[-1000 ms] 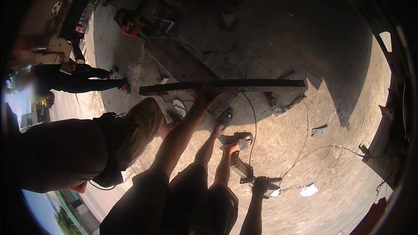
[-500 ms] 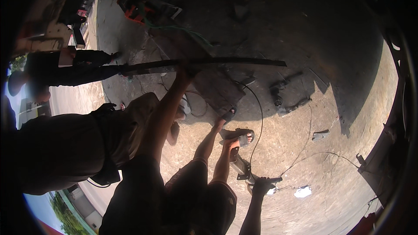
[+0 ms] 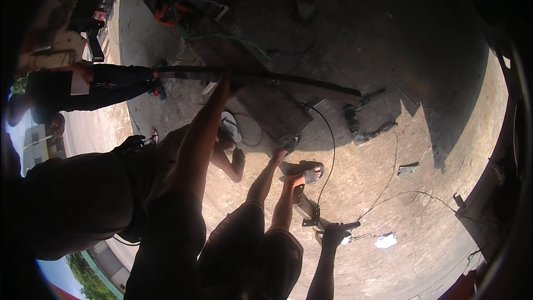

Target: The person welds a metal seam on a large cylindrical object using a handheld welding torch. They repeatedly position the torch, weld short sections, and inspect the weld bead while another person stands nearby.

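Note:
My left arm reaches out, and my left hand is closed around a long dark metal bar, held near its middle above the floor. In shadow, the hand's separate fingers are hard to make out. Lower down at the right, my right hand is wrapped around a dark handle-like tool; its exact kind is unclear. Close beside that hand lies a metal piece with a bracket, near my sandalled foot. A dark cable curves past that foot.
A person in dark clothes bends close at my left; another person stands farther left. A dark flat sheet lies under the bar. Beyond are a red-and-black machine, a green cord and metal scraps.
The bar's right end has dipped, and my left hand has shifted slightly left with it. The bending person's bare forearm has come into view beside my arm. My right hand stays nearly still.

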Tool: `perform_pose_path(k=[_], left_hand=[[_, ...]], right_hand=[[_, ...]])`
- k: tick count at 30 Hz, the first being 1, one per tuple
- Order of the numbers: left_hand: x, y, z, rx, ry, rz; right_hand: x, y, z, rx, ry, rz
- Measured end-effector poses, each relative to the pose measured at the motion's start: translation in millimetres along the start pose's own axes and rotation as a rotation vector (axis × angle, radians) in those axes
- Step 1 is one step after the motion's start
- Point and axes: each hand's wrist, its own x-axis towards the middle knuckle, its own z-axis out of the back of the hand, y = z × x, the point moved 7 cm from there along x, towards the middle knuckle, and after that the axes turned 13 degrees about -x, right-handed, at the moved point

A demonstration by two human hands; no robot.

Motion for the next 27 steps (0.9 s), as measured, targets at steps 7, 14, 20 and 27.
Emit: perform_pose_path(k=[7, 14, 20, 27], left_hand=[[-25, -19, 3, 0.834, -0.152, 0.232], [-89, -12, -42, 0.864, -0.289, 0.072], [-291, -22, -197, 0.22, 0.438, -0.416], [-459, -79, -272, -0.012, 1.098, -0.538]], right_hand=[[-17, -47, -41, 0.955, -0.027, -0.761], [19, -6, -21, 0.792, -0.122, -0.712], [62, 32, -11, 1.023, -0.121, -0.662], [78, 75, -15, 1.064, -0.072, -0.6]])
